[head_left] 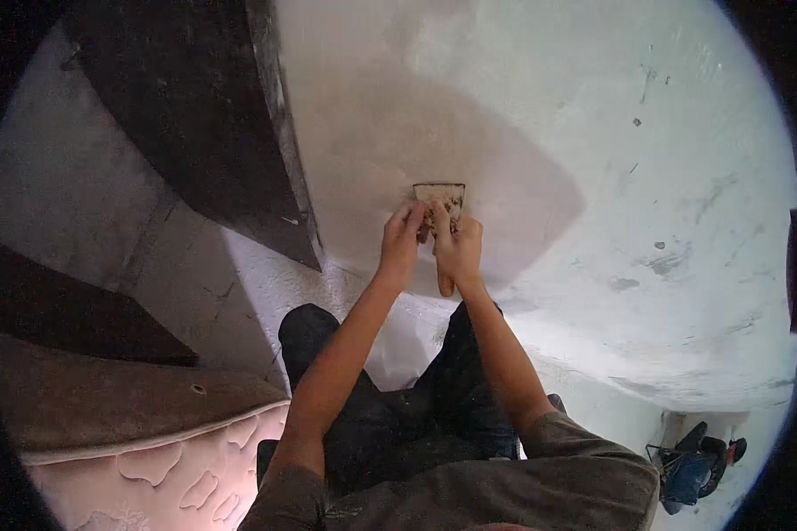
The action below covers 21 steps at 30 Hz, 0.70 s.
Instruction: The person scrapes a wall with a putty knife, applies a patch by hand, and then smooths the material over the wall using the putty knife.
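Note:
A putty knife with a wide, stained blade is up against the pale wall, its blade edge pointing away from me. My right hand is closed around it, one finger stretched along the blade, and the wooden handle end sticks out below the palm. Beside it, my left hand has its fingers closed at the left side of the blade, partly hiding it. Dark smears and spots mark the blade's face.
A dark door panel stands to the left of the wall. At lower left lies a pink quilted mattress below a brown edge. Small marks and chips dot the wall on the right. Dark blue items sit at lower right.

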Tool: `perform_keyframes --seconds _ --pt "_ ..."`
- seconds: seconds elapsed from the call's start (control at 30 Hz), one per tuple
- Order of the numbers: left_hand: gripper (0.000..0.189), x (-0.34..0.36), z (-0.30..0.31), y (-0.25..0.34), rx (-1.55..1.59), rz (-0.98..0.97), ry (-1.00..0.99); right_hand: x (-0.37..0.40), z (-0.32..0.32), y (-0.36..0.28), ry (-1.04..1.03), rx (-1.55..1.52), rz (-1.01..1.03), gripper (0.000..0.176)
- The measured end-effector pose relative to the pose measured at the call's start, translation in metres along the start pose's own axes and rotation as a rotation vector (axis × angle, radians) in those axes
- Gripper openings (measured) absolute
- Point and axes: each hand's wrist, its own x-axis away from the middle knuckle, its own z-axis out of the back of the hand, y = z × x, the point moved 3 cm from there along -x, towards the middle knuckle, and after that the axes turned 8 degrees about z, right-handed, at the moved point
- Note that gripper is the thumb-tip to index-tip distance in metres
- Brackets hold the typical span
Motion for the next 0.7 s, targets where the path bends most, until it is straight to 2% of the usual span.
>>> perform_keyframes --seconds 0.07,0.2,0.27,0.4,0.47,0.5,0.57,0.6,0.67,0.7 --pt "0.031 0.001 0.0 -0.006 -0.013 0.015 -0.008 0.005 0.004 -0.002 0.066 -0.038 0.006 0.03" --pt "0.031 0.004 -0.002 -0.007 -0.009 -0.002 -0.024 0.007 0.006 -0.007 0.01 0.057 0.031 0.027" --pt "0.031 0.003 0.0 -0.007 0.009 -0.025 -0.041 0.006 0.003 -0.008 0.029 0.071 0.107 0.025" --pt "0.029 -0.002 0.007 -0.008 -0.001 0.033 -0.017 0.007 -0.004 -0.005 0.034 0.039 0.076 0.024" --pt "0.031 -0.009 0.015 -0.016 0.003 0.05 -0.043 0.008 -0.006 -0.011 0.132 0.12 0.202 0.023" --pt "0.031 -0.011 0.017 -0.016 -0.008 0.044 -0.046 0.009 -0.007 -0.01 0.131 0.121 0.2 0.023" --pt "0.031 -0.013 0.018 -0.02 -0.025 0.048 -0.044 0.008 -0.011 0.001 0.036 0.063 0.01 0.023" --pt "0.03 -0.01 0.015 -0.015 -0.024 0.049 -0.012 0.009 -0.015 0.005 0.037 0.06 0.006 0.023" --pt "0.03 -0.01 0.014 -0.011 -0.022 0.051 0.019 0.01 -0.02 0.005 0.138 0.123 0.173 0.025" --pt "0.03 -0.011 0.016 -0.009 -0.044 0.012 -0.011 0.009 -0.019 0.004 0.136 0.126 0.174 0.025"
